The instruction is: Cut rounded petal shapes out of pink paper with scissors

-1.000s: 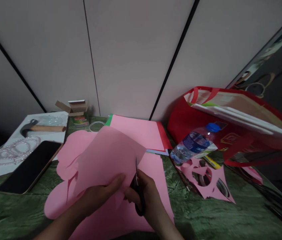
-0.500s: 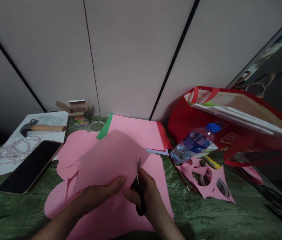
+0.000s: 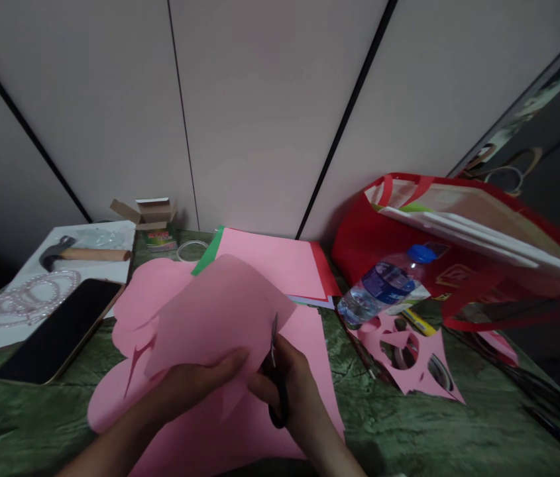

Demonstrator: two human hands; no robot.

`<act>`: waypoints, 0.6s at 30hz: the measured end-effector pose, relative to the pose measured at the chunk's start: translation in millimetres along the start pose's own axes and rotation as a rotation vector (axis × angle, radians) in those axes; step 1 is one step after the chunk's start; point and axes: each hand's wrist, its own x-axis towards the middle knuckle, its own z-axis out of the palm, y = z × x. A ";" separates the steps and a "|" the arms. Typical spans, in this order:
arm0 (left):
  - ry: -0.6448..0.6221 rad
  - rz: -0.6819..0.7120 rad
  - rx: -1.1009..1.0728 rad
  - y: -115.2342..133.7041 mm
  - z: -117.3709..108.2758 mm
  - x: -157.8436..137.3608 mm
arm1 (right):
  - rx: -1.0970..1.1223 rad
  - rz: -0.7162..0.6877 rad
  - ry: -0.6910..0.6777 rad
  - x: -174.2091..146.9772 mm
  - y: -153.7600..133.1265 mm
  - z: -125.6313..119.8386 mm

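My left hand (image 3: 210, 381) pinches the near edge of a raised sheet of pink paper (image 3: 215, 311), thumb on top and fingers hidden underneath. My right hand (image 3: 292, 384) is closed around the black handles of a pair of scissors (image 3: 280, 394). The blades point away from me, with one tip showing above the sheet near its right side. Below the hands lie more pink sheets (image 3: 314, 371). To the left, pink pieces with rounded edges (image 3: 115, 391) overlap one another on the table.
A phone (image 3: 61, 331), a bead string (image 3: 26, 301) and a hammer (image 3: 95, 254) lie on the left. An opened small box (image 3: 158, 232) stands behind. On the right are a water bottle (image 3: 384, 285), pink scraps (image 3: 421, 354) and a red bag (image 3: 359, 232). Coloured paper (image 3: 270, 262) lies at the back.
The hands, scissors and raised sheet are almost where they were. The scissors' tip has shifted very slightly against the paper, and the view has moved a little.
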 end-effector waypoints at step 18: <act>-0.040 0.220 -0.082 4.2 -3.7 1.4 | -0.110 -0.003 0.023 -2.1 -3.2 1.0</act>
